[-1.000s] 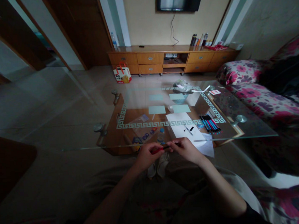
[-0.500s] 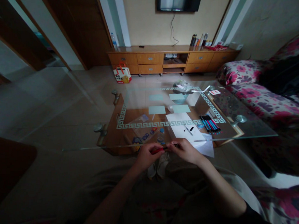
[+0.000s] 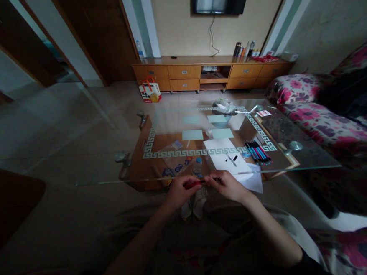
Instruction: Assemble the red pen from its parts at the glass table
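Note:
My left hand (image 3: 181, 192) is closed around the red barrel of a pen (image 3: 192, 185). The fingers of my right hand (image 3: 223, 185) pinch the pen's dark end, so it lies roughly level between both hands at the near edge of the glass table (image 3: 169, 167). Small details of the pen are covered by my fingers. Beyond my right hand are white paper sheets (image 3: 221, 145) with a grey pen (image 3: 230, 159) and small black pieces on them. A row of blue, black and pink pens (image 3: 258, 152) lies to the right.
A clear bottle (image 3: 197, 166) and a plastic bag with blue round pieces (image 3: 178, 167) show behind my hands. Farther back are a basket (image 3: 222, 122) and a crumpled plastic bag (image 3: 223, 106). A floral sofa (image 3: 314, 124) stands at the right, a low cabinet (image 3: 183, 72) by the wall.
Hardly anything differs. Both hands stay in place on the pen, with at most a slight shift of the fingers.

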`<move>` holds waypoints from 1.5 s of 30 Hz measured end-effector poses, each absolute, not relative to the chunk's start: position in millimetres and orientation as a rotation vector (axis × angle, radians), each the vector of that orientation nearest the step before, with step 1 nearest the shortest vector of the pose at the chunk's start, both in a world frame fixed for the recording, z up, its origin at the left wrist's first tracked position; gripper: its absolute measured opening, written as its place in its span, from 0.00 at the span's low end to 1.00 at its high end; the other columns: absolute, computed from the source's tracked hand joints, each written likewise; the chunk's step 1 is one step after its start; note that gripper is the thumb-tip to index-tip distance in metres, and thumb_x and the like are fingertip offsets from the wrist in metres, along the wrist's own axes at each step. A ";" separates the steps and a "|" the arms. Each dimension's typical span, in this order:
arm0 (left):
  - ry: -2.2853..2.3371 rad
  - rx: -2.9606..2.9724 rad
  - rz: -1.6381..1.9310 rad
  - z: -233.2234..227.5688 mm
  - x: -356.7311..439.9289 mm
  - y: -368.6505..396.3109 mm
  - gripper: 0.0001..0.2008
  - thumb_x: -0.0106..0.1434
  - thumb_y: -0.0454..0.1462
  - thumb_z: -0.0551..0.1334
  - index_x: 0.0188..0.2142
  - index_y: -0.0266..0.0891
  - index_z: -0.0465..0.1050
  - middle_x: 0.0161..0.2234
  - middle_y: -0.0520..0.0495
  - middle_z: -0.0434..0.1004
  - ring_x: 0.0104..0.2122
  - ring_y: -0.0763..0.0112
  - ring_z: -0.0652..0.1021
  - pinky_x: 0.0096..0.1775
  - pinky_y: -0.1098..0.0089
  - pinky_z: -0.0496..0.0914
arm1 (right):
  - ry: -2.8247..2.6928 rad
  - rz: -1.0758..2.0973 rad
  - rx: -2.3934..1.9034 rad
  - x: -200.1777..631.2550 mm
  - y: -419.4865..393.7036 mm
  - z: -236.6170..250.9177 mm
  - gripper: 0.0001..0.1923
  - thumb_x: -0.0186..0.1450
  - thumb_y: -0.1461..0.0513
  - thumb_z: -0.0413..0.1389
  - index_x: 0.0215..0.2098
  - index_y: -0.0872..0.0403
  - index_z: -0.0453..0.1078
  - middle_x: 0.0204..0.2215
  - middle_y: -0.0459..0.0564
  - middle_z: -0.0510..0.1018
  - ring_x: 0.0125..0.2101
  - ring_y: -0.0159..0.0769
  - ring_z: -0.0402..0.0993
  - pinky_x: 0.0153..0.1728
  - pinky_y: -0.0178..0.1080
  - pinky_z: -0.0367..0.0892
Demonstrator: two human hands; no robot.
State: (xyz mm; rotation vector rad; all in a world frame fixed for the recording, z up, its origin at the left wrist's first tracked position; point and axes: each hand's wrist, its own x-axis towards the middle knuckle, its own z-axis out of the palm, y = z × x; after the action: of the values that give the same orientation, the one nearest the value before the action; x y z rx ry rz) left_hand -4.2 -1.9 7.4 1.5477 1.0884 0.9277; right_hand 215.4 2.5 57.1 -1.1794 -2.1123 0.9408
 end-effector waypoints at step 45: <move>1.185 1.307 1.166 12.9 -10.7 6.3 0.16 0.62 0.48 0.65 0.31 0.36 0.78 0.25 0.50 0.76 0.23 0.74 0.73 0.27 0.75 0.67 | -2.037 0.857 -1.206 220.1 4.8 62.9 0.16 0.72 0.50 0.51 0.38 0.52 0.71 0.32 0.49 0.76 0.32 0.36 0.69 0.35 0.37 0.63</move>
State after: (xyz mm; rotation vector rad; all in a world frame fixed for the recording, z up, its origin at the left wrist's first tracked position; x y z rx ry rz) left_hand -10.7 6.3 12.9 1.3070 1.1845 1.1665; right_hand 220.1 4.8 62.9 -1.2060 -2.0372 0.8573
